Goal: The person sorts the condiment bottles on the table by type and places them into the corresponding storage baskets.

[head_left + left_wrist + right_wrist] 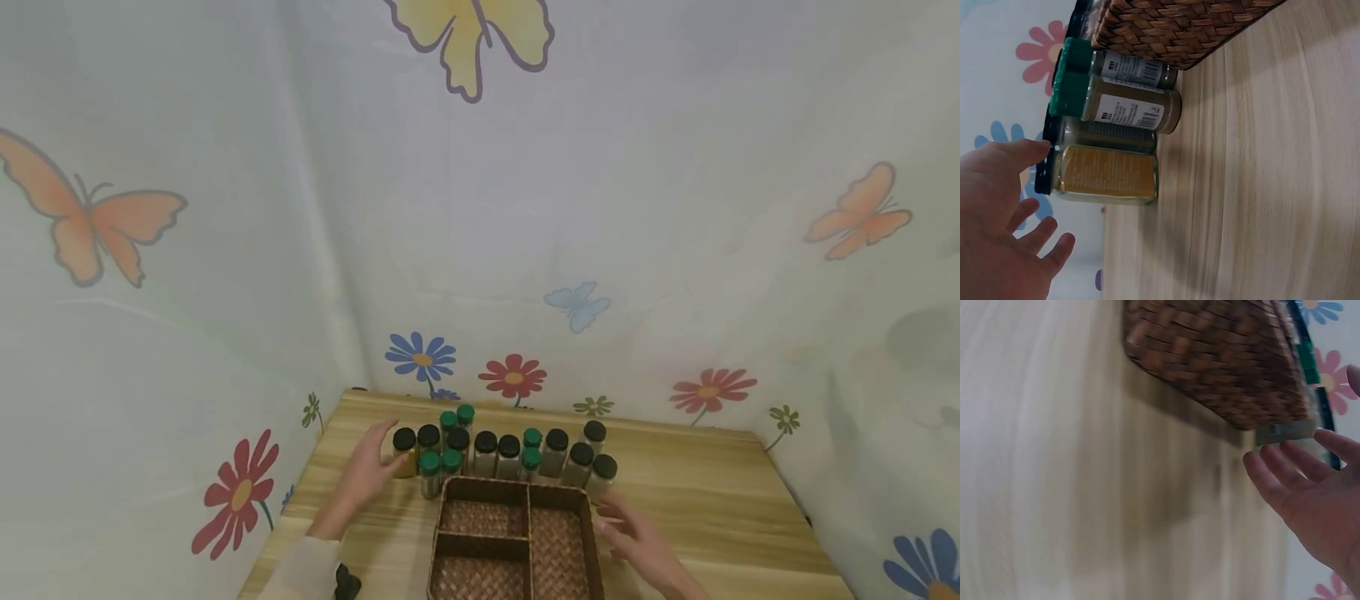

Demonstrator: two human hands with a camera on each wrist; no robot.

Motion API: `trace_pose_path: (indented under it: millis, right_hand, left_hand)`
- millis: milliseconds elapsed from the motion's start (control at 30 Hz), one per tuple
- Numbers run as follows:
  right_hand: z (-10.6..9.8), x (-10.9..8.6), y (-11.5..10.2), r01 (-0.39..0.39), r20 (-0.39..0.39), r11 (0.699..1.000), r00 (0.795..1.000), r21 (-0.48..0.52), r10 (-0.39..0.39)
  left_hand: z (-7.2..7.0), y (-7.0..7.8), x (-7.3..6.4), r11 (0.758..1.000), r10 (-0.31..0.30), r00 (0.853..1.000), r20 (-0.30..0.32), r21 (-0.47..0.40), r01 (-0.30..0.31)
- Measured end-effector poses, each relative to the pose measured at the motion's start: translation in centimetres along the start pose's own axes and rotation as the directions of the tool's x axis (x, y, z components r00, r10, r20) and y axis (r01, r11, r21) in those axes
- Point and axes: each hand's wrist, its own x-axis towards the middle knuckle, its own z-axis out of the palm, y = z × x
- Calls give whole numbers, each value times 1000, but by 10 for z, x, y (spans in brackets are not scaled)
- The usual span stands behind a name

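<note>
My left hand (363,473) is at the left end of a group of spice jars, its fingers spread beside a jar of yellow-orange spice (1108,173) with a black lid. One fingertip is at that lid in the left wrist view; whether it touches, I cannot tell. Two green-capped jars (1129,109) stand between this jar and a brown woven basket (558,488) with three compartments. On the other side, my right hand (637,542) has loosely extended fingers, holds nothing and is near the basket's right wall (1216,369) and the rightmost black-lidded jar (603,475).
Several more black-lidded jars (486,457) and green-capped jars (532,460) stand behind the basket on the wood-grain table (697,492). A small black object (347,582) is by the left sleeve. White sheeting (480,217) with butterflies and flowers surrounds the table.
</note>
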Motion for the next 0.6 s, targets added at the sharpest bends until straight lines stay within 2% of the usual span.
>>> trace_pose_path:
  millis: [100, 267, 600]
  right_hand:
    - [9, 3, 11, -20, -27, 997, 999, 69, 22]
    - [23, 7, 19, -49, -88, 995, 994, 88, 57]
    - [26, 9, 28, -93, -69, 985, 992, 147, 104]
  left_hand:
    - [2, 2, 2, 1000, -6, 1000, -8, -13, 6]
    - [1, 6, 7, 998, -46, 999, -3, -32, 46]
    - [4, 3, 16, 997, -44, 999, -2, -70, 44]
